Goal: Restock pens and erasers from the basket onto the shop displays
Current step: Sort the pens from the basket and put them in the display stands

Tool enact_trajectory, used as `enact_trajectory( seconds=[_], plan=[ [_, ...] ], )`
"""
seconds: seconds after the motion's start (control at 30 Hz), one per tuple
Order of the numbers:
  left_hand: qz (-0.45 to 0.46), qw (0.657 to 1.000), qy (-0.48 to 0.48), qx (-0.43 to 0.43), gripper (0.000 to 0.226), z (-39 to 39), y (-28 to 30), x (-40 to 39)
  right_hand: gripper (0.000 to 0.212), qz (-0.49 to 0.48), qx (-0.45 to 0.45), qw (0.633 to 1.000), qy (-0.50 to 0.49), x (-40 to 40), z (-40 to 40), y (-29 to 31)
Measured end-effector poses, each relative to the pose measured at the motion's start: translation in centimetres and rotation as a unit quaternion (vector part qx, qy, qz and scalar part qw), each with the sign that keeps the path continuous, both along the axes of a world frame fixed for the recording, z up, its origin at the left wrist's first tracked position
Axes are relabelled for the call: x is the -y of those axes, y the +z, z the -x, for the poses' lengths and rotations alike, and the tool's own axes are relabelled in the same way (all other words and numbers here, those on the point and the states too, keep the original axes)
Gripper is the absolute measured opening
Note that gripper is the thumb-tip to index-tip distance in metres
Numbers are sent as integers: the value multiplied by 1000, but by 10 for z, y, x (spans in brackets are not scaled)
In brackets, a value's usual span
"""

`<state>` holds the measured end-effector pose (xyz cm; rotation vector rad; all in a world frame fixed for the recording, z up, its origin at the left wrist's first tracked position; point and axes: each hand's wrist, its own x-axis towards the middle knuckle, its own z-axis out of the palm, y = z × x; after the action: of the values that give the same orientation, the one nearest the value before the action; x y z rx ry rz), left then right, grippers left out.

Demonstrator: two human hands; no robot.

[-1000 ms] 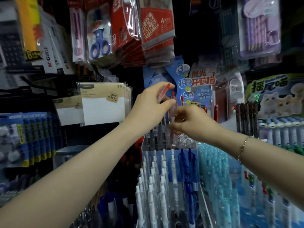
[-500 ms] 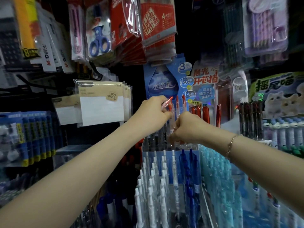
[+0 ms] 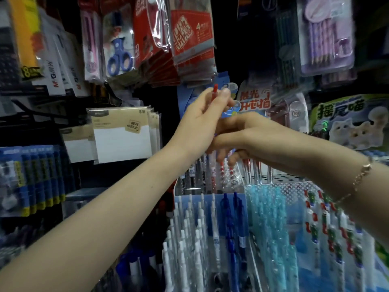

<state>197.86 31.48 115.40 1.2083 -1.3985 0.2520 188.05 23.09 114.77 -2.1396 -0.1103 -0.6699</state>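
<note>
Raised since 0.5 s ago: left hand (image 3: 202,121), now pinching slim red-capped clear pen (image 3: 215,92) upright above clear acrylic pen rack (image 3: 240,184). Right hand (image 3: 237,138) crossed beneath, fingers curled down over rack pens; grip can't tell. Hanging pack (image 3: 56,79) reads "M&G".

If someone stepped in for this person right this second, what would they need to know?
Left hand: pinches a red-capped pen upright, raised above the display.
Right hand: fingers curled down among the red pens in the clear holder; whether it grips one cannot be told.
Done: rows of white pens and blue pens stand below.
Left: the held pen is not yet slotted in. The basket is out of view.
</note>
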Motion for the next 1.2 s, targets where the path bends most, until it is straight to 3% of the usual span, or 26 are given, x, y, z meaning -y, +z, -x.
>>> enact_trajectory(
  seconds=[0.13,0.23,0.3,0.33,0.47,0.67,0.77,0.9,1.03,1.2],
  plan=[
    [-48,997,-47,-35,29,11,9,14,3,48,96,984,-140,4,-2,4],
    [-54,999,2,4,31,9,21,22,22,198,127,927,-292,20,-9,9],
    [-74,995,48,36,34,5,28,27,26,233,126,906,-329,31,-16,10],
    [-86,992,70,54,37,2,31,30,23,235,119,906,-331,37,-21,10],
    [-144,963,180,139,44,-14,32,40,11,111,24,966,-230,57,-39,11],
    [-189,955,188,133,20,-33,32,40,4,56,-59,979,-185,67,-56,6],
    [-199,947,199,155,30,-35,32,43,12,45,-79,981,-171,70,-66,5],
    [-217,940,212,157,26,-41,34,47,16,51,-117,978,-165,74,-73,1],
    [-220,934,235,155,22,-52,36,49,3,39,-91,981,-167,75,-75,2],
    [-263,913,259,172,15,-63,42,52,18,58,-43,978,-198,78,-76,-5]
  ],
)
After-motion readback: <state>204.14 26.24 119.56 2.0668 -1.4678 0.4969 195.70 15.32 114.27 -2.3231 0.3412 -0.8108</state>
